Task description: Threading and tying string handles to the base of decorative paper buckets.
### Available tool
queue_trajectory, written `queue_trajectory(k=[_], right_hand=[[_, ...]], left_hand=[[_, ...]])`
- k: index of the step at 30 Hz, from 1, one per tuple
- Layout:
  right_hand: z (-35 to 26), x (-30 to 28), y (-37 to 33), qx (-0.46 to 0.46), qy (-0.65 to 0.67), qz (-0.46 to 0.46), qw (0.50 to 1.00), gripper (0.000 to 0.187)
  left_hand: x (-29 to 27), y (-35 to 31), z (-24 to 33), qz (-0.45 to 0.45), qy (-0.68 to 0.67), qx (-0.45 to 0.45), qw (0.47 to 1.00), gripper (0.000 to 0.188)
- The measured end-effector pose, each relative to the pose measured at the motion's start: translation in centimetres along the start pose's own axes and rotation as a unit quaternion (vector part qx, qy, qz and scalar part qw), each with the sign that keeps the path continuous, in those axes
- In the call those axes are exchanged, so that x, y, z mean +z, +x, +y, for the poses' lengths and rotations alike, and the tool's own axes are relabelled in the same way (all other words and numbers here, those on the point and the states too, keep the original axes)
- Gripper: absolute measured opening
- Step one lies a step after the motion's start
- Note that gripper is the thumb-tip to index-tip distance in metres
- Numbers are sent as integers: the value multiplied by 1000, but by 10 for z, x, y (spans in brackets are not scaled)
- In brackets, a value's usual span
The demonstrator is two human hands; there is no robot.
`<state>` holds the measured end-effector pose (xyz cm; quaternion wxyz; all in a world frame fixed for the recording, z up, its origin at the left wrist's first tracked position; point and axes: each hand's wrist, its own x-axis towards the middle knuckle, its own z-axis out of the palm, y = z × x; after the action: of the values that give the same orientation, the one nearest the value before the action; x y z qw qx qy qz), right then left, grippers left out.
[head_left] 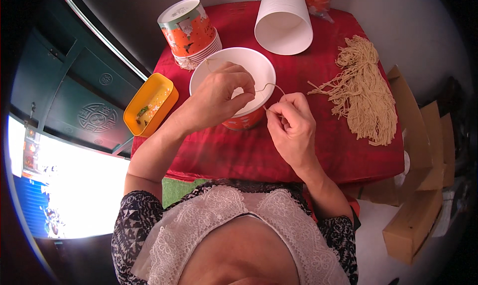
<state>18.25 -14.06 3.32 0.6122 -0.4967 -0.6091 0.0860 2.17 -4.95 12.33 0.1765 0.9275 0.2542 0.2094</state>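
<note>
A thin beige cord (272, 84) runs in a loop between my hands over the right rim of a paper bucket (261, 68). The bucket stands upright with its white inside showing and an orange printed outside. My left hand (221, 94) is above the bucket's mouth, its fingers curled and pinched on the cord. At the bucket's right side my right hand (295, 124) is closed, thumb against forefinger, on the cord's other part. The exact grip points are partly hidden by the fingers.
On the red tablecloth (209, 158) lies a bundle of beige cords (366, 93) at right. Upside-down orange buckets (186, 31) are stacked at the back left. White nested buckets (284, 23) lie at the back. A yellow tray (149, 105) holds small bits. Cardboard boxes (413, 217) stand right.
</note>
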Motion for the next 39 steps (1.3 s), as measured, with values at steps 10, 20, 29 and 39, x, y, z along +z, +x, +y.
queue_trajectory(k=[10,20,29,39], right_hand=[[3,3,3,-8,-7,3,1000,13],[7,11,3,1,-8,17,1000,12],[9,14,1,-8,-7,25,1000,10],[16,-11,41,133,11,-103,986,40]], left_hand=[[1,0,-3,-15,-10,8,1000,8],[1,11,-2,-137,-70,-27,988,21],[3,16,-6,-188,-71,-60,978,14],[2,1,-7,-63,-96,-69,991,13]])
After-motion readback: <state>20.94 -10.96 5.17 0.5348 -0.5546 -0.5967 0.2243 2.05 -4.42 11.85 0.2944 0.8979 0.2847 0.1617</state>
